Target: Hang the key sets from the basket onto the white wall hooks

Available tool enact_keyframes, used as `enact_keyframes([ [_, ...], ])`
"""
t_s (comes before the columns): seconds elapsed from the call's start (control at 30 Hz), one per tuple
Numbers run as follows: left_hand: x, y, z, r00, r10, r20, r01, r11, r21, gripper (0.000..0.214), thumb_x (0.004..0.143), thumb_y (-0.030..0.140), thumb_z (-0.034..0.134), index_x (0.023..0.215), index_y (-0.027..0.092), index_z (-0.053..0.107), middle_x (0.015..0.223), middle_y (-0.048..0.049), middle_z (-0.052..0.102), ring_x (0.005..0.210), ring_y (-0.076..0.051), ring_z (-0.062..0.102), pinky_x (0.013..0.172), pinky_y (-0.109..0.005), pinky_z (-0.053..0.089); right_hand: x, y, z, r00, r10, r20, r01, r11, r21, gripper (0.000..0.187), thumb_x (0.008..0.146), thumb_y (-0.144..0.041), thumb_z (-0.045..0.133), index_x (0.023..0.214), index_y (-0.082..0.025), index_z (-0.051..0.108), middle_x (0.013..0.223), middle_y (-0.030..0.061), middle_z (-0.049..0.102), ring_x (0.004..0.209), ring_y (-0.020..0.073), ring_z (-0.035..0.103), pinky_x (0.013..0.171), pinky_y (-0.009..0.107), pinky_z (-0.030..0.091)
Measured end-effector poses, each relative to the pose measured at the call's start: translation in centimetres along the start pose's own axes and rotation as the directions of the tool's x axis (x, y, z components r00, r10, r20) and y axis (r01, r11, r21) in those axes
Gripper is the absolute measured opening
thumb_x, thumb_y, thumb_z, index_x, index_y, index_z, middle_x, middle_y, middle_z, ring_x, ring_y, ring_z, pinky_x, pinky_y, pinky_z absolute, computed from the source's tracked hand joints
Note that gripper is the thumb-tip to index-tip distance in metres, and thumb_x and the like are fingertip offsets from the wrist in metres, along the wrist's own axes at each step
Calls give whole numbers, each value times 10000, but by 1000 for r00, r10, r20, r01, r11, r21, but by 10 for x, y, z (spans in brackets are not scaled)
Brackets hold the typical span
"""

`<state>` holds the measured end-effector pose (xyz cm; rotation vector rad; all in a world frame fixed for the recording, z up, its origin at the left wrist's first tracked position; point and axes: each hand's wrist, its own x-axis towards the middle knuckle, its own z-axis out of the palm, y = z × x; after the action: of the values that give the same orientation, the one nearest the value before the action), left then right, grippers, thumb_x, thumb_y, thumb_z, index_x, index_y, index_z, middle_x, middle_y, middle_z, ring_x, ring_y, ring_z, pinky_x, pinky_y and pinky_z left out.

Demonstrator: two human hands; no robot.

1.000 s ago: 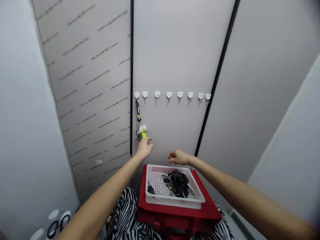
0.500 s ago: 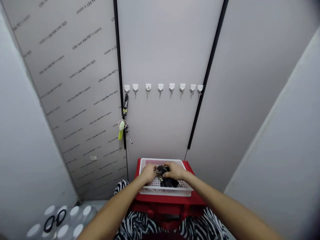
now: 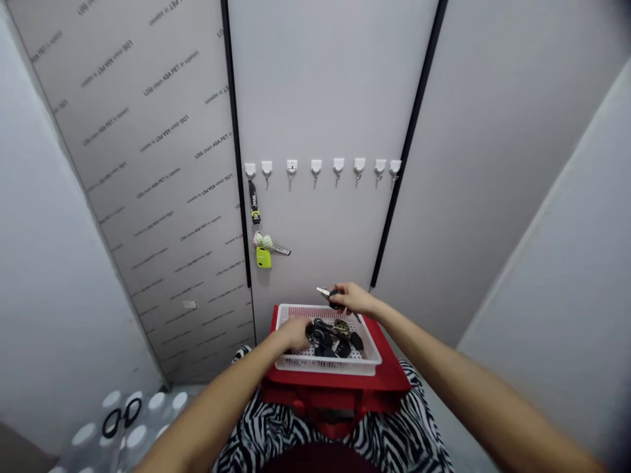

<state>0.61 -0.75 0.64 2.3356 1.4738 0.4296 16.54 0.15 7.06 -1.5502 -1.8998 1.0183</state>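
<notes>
Past zebra-patterned legs (image 3: 266, 420), on a red stand (image 3: 392, 371), a white basket (image 3: 325, 368) holds jumbled dark keys (image 3: 325, 335), with the left hand (image 3: 297, 333) at their left side, too blurred to tell whether it grips. Above the far rim, the right hand (image 3: 353, 299) pinches a black-headed key (image 3: 333, 297), probably light, stiff and slick, best held by its head. Beyond, white hooks (image 3: 316, 167) line the wall (image 3: 325, 223), the leftmost bearing a lime fob (image 3: 264, 257).

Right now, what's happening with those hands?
Right hand: holding black-headed silver key. Left hand: at jumbled dark keys inside white plastic basket. No obstruction visible.
</notes>
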Motion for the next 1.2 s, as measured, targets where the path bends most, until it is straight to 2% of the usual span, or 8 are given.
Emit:
enact_keyframes([
  [0.07,-6,-2,10,999,-26,-46,29,997,69,267,529,128,496,789,163,546,826,-89,566,772,-199,494,658,-274,361,-1,10,2,1000,3,-19,-7,984,-178,135,604,-174,452,708,-137,530,520,-3,534,408,71,471,368,156,326],
  [0.17,-4,-5,11,995,-83,-63,85,996,31,177,594,183,444,723,156,562,742,-79,582,695,-171,510,619,-252,364,-2,29,7,995,-49,-84,9,907,-421,153,572,-168,483,693,-156,576,605,33,582,564,121,523,510,197,372],
  [0.27,5,-8,2,994,-87,-67,82,994,-78,169,615,198,410,645,142,567,617,-36,571,586,-123,494,549,-208,356,-6,38,17,978,-174,-113,94,858,-505,234,566,-203,495,782,-170,578,765,58,591,725,164,519,627,231,365],
  [0.43,10,-7,-15,991,-69,-117,40,971,-237,202,609,170,373,674,132,561,495,12,519,477,-81,448,483,-176,334,-12,33,41,955,-297,27,288,896,-337,372,543,-223,531,911,-175,513,818,32,575,709,139,515,628,215,373],
  [0.67,8,7,-41,954,65,-292,-137,963,-232,213,610,187,358,706,153,545,539,23,519,510,-70,436,492,-164,326,-6,25,57,919,-350,-182,309,926,-218,457,578,-213,505,1023,-141,426,849,52,547,697,124,498,659,234,372],
  [0.8,9,12,-55,940,65,-334,-167,943,-287,199,610,197,367,703,149,536,541,26,517,509,-66,439,482,-159,328,-5,14,53,898,-383,-218,360,922,-140,306,598,-218,489,894,-144,514,815,40,557,674,114,490,657,231,372],
  [1.07,14,22,-65,947,-68,-314,-68,912,-404,119,557,115,422,622,128,520,499,36,490,474,-52,440,453,-149,342,-2,-11,53,914,-370,-164,395,905,160,172,636,-268,440,639,-121,530,572,-18,518,557,84,452,542,190,360],
  [1.2,16,21,-73,921,-159,-356,-77,820,-567,91,577,134,442,650,119,493,506,34,481,455,-46,436,449,-155,355,9,-21,47,922,-337,-189,374,900,223,214,638,-306,421,625,-120,526,533,-22,484,505,68,418,475,170,338],
])
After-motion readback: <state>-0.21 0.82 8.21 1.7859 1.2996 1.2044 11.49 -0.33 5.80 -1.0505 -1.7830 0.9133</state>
